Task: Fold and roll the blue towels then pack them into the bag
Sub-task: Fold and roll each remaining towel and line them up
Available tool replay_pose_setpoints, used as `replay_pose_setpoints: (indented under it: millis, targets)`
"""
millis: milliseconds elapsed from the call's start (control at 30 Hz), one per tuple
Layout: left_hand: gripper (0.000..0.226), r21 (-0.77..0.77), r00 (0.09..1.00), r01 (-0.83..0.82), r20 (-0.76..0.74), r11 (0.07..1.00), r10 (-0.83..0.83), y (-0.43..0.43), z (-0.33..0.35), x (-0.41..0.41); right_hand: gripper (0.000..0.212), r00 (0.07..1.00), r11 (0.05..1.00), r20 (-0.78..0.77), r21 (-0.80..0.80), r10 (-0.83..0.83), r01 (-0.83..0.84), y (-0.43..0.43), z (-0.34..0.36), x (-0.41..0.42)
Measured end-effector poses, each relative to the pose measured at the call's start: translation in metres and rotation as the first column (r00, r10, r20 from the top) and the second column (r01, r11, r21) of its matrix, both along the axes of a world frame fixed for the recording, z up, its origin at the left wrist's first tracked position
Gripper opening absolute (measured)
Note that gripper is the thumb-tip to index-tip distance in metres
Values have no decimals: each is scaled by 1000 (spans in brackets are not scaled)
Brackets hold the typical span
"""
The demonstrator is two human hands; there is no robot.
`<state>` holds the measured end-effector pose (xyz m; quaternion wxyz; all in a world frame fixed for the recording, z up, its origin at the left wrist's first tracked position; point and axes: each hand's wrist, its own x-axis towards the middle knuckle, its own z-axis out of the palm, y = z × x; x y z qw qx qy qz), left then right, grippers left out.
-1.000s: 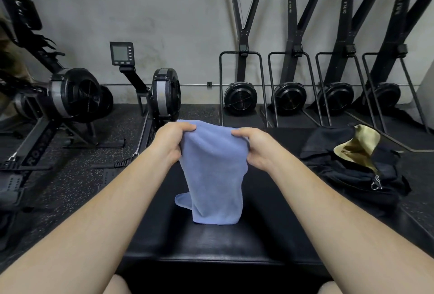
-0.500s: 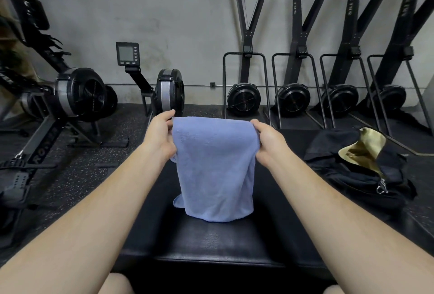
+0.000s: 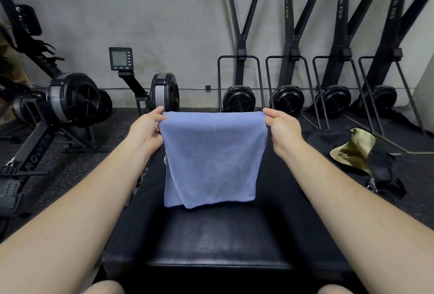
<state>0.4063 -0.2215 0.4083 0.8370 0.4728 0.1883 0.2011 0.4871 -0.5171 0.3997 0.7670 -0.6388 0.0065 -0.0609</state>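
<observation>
Ref. landmark: black padded bench [image 3: 223, 242], nearest the camera, running fwd between both forearms. Above its mid-section the blue towel [image 3: 211, 157] hangs doubled over, top edge stretched level, lower hem just clear of or brushing the pad; cannot tell which. Risk 1: hem layers are uneven at lower left, one layer showing behind the front one, so laying it down as-is would likely give a skewed fold and a loose roll. Risk 2: only the two top corners are pinched; if either pinch slips, that side drops and the fold opens. Risk 3: lowered off-centre, cloth could slide off the bench's side edge to the floor. Left hand [image 3: 146, 129]: over the bench's left edge, thumb and fingers pinching the towel's top-left corner, wrist approx. straight. Right hand [image 3: 283, 129]: mirrored, pinching the top-right corner. Both arms extended fwd. Right of the bench's far part, on the floor, lies the black bag [image 3: 366, 160], mouth open, tan lining showing. Beyond the bench: rowing machines [image 3: 77, 101] along the wall.
</observation>
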Motion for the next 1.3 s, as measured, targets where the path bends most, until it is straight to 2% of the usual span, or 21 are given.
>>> replay_pose_setpoints:
  millis: [133,300,533,633,733,967,1167,1300]
  targets:
    - [58,24,994,100,48,995,-101,-1,15,3,39,998,998,5,13,59,-59,-10,17,-3]
    - [31,23,994,73,86,997,-74,-6,25,1,13,998,993,2,98,59,-59,-18,27,-5]
    - [31,76,994,-6,108,997,-2,-5,27,13,35,995,993,38,66,93,-96,-23,35,-9]
    - [32,124,995,-46,88,991,36,-9,34,11,34,995,993,37,67,90,-92,-23,41,-15]
    - [38,157,991,-93,107,983,76,-9,40,11,36,996,998,61,4,65,-65,-25,46,-18]
    - [38,163,983,-148,132,976,127,-7,47,5,36,990,998,144,-63,1,8,-23,57,-31]
    - [37,246,963,-193,232,950,135,-9,52,-5,43,970,982,241,-171,-37,80,-24,66,-41]
    - [27,233,944,-230,290,945,158,-15,62,-9,40,959,986,278,-134,-60,100,-25,75,-45]
